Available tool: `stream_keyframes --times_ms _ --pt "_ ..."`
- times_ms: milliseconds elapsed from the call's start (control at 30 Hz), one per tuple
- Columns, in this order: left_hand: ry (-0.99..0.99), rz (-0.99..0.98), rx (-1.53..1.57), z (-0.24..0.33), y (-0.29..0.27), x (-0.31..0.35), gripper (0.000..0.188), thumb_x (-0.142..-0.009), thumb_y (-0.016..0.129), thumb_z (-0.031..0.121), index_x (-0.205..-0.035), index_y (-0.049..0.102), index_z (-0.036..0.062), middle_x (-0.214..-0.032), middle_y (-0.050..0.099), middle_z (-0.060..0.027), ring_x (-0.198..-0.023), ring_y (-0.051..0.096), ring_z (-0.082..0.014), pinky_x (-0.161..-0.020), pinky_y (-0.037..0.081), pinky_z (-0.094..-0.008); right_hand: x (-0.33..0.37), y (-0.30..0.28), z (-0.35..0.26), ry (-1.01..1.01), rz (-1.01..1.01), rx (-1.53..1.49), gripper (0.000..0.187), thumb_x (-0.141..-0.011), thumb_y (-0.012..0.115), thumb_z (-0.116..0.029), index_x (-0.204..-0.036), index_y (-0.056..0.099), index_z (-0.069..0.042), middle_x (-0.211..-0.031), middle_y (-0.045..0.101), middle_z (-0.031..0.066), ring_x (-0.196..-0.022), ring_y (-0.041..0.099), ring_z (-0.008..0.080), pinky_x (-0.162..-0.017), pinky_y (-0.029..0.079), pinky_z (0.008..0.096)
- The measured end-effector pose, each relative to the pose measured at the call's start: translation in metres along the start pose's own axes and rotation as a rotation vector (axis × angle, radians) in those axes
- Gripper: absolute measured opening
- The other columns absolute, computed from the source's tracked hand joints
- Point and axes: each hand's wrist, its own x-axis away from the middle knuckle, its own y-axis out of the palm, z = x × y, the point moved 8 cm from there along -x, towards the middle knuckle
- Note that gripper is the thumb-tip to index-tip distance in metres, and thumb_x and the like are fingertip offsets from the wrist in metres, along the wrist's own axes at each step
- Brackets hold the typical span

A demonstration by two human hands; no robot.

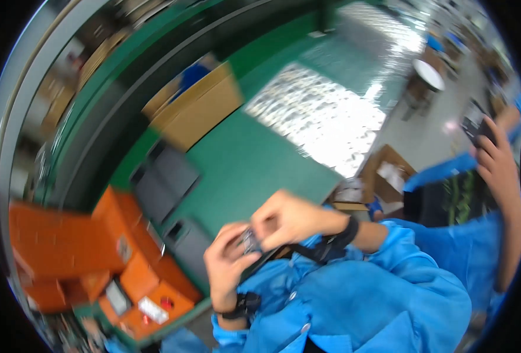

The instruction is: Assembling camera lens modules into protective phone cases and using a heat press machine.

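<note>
Blue sleeves frame my two hands, held close against my chest. My left hand (228,262) and right hand (287,219) both pinch one small dark part (250,240) between their fingertips, well off the near edge of the green bench (243,165). Orange machines (90,247) sit at the bench's left end. Another person's hand (496,159) grips a dark object at far right.

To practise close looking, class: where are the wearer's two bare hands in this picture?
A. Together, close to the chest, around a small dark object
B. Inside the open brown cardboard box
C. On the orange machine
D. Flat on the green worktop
A: the left hand and right hand meet over a small dark object in front of the blue jacket.
</note>
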Motion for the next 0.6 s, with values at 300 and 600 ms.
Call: stream_keyframes --times_ms 300,600 --pt "0.176 0.064 0.388 -0.005 -0.016 0.007 0.053 -0.081 0.076 0.004 -0.128 0.052 -0.0051 -0.127 0.055 -0.0163 -0.121 0.055 -0.031 -0.103 0.046 -0.0415 -0.011 0.008 0.003 0.206 -0.08 -0.08 0.009 -0.072 0.069 0.002 -0.068 0.062 -0.002 -0.06 0.055 -0.0058 -0.056 0.048 0.0003 -0.051 0.036 0.0184" --pt "0.371 0.447 0.309 0.011 -0.058 0.037 0.07 -0.082 0.078 0.031 -0.133 0.045 -0.0032 -0.128 0.055 -0.0163 -0.122 0.055 -0.031 -0.101 0.049 -0.0386 -0.018 -0.029 -0.004 0.132 0.08 0.044 0.008 -0.072 0.068 0.002 -0.07 0.062 -0.002 -0.066 0.058 -0.0035 -0.062 0.052 0.002 -0.057 0.041 0.0192"
